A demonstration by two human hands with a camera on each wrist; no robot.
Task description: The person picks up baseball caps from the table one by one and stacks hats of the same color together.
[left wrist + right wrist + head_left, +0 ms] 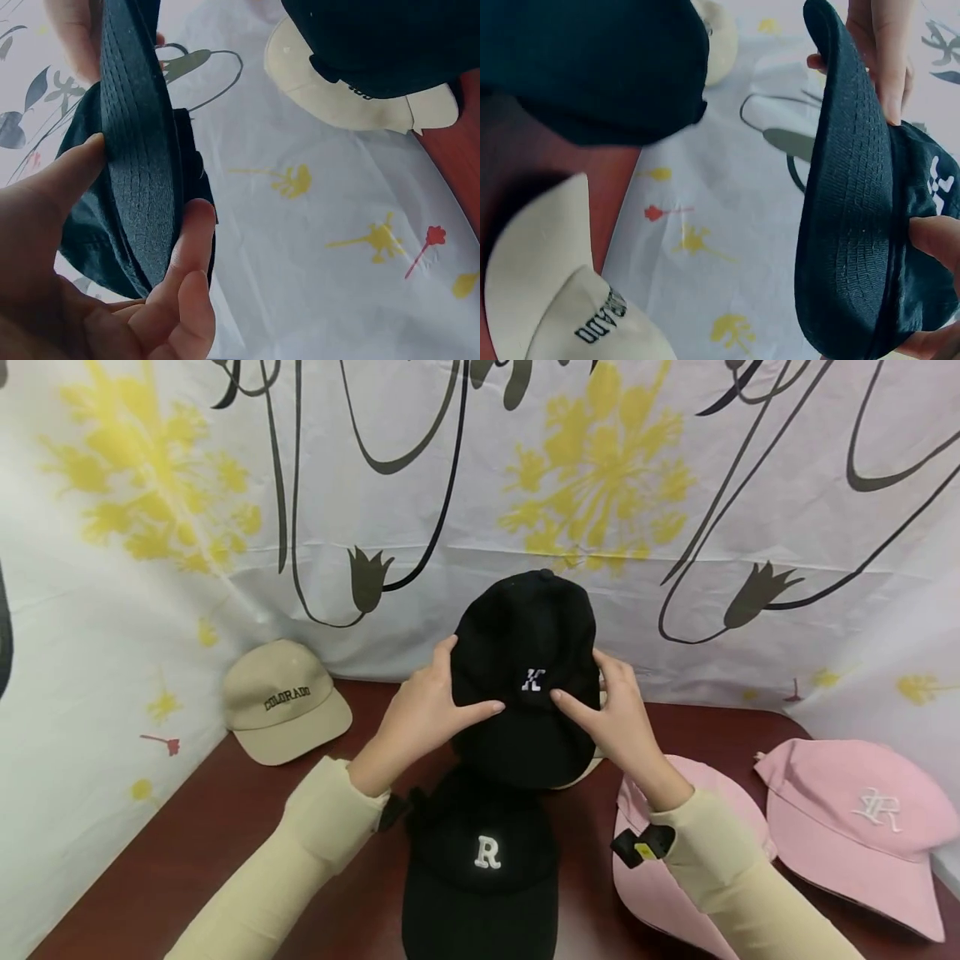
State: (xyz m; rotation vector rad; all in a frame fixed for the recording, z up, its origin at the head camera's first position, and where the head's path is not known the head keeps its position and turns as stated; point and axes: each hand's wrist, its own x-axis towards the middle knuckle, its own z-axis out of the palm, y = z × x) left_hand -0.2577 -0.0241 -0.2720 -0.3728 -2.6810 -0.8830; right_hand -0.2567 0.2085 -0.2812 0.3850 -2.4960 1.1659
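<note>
- Above the middle of the dark red surface, the black cap with the white K is facing the person, crown up and brim sloping down; it is apparently being held off the surface.
- The left grip is grasping the cap on the person's left, its thumb lying across the front near the brim seam and its other fingers bearing on the side.
- The right grip is grasping the opposite side, its thumb tip pressing just beside the letter.
- The black cap with the white R is lying nearer the person, partly below the held brim; whether the two are touching, the views are not showing clearly.
- The beige cap is sitting at the far left, two pink caps are lying to the right, and a pale brim is peeking out behind the held cap.
- Good handling is probably calling for matched, light pressure from both sides, since the crown is looking soft and the thumbs could be denting it.
- For any shift, both grips should be moving together, holding the brim level so it is neither twisting nor brushing the cap below.
</note>
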